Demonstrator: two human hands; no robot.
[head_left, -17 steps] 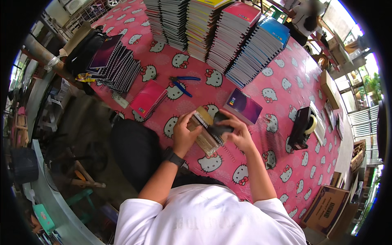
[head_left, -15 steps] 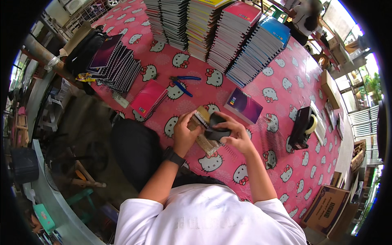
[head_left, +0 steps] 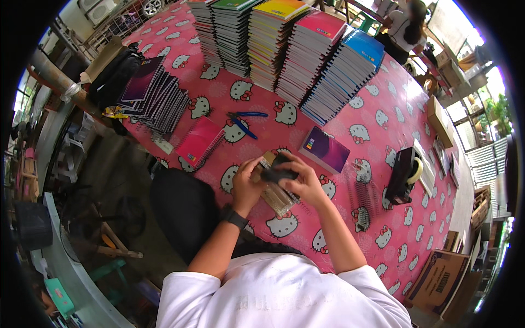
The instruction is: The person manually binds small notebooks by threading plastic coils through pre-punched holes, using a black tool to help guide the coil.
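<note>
My left hand [head_left: 247, 185]: fingers and thumb bent round the left side of the tan block [head_left: 279, 201], grasping it. My right hand [head_left: 305, 183]: fingers pinched on a dark object [head_left: 282, 168], grasp firm enough to read, though its shape is blurred. The object sits over the upper part of the block – contact between the two, cannot tell. The block is tilted, in front of my shirt [head_left: 284, 290], above the pink cloth [head_left: 219, 98]; whether it rests there is hidden.

Around the block: purple book [head_left: 324, 150] just beyond, to its right. Loose coils [head_left: 366, 192] to its right, then the tape dispenser [head_left: 403, 175] farther out the same way. Pink notebook [head_left: 200, 142] beyond and left of it. Blue pliers [head_left: 245, 124] beyond it, handles spread. Well beyond it – five notebook stacks [head_left: 276, 44]; far to its left, a purple-topped pile [head_left: 147, 98].
</note>
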